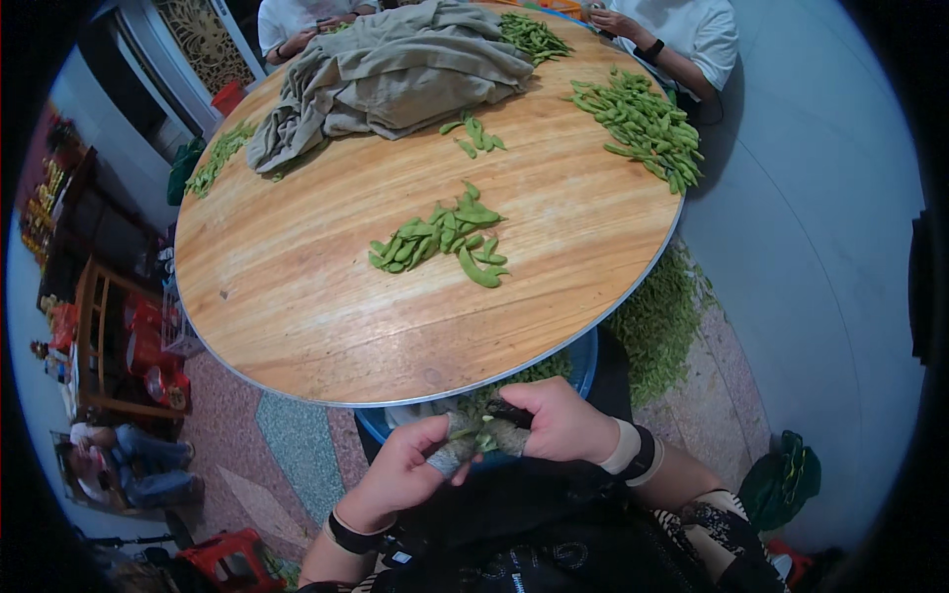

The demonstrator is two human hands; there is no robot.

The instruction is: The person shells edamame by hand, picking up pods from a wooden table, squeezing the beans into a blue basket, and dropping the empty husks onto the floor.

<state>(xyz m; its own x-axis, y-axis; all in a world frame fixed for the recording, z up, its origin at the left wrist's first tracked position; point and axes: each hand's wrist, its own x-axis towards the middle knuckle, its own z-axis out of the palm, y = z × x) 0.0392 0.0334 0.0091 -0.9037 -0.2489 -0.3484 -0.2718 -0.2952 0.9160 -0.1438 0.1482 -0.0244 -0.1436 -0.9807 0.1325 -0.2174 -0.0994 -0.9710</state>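
Observation:
My left hand (400, 469) and my right hand (568, 423) meet just below the table's near edge. Both are closed in a pinch on a small green soybean pod (484, 440), partly hidden by the fingers. Grey wrappings cover several of my fingertips. Beneath my hands sits a blue basin (591, 368) with green pods or shells in it, partly covered by the tabletop. A small pile of soybean pods (430, 240) lies on the round wooden table (306, 326) in front of me.
A bunched grey-green cloth (395, 74) covers the table's far side. More pods (643, 128) are heaped at the right edge. Two people in white shirts sit across. Green shells (657, 331) are piled on the floor at right; a red stool (232, 558) stands lower left.

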